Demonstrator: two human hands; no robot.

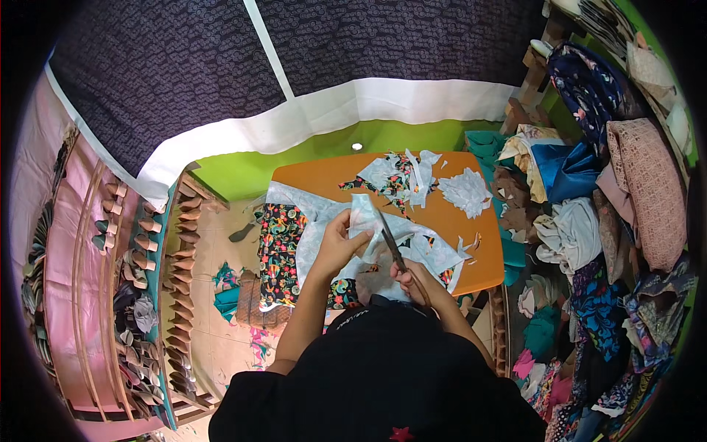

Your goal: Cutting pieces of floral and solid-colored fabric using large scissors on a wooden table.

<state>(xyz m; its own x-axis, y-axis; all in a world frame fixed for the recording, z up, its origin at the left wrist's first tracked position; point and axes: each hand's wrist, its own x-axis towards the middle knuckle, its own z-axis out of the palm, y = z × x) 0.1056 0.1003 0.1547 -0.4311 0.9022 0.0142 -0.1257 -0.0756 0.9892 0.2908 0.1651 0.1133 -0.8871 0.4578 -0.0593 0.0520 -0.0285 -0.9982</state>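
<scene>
My left hand (340, 241) pinches a small pale piece of fabric (363, 212), held up over the table. In my right hand (417, 278) is a pair of dark scissors (392, 241), its blades lying along the right edge of that piece. How far the blades are parted is too small to tell. Beneath both hands spreads a large cloth with a pale side (313, 210) and a black floral side (280, 239). It lies across the orange table (482, 258) and hangs over its left part.
Pale cut pieces (464, 193) and mixed floral scraps (398, 175) lie at the table's far side. Racks of shoe lasts (183, 276) stand on the left. Folded and crumpled fabrics (571, 236) pile up on the right. Teal scraps (226, 276) lie on the floor.
</scene>
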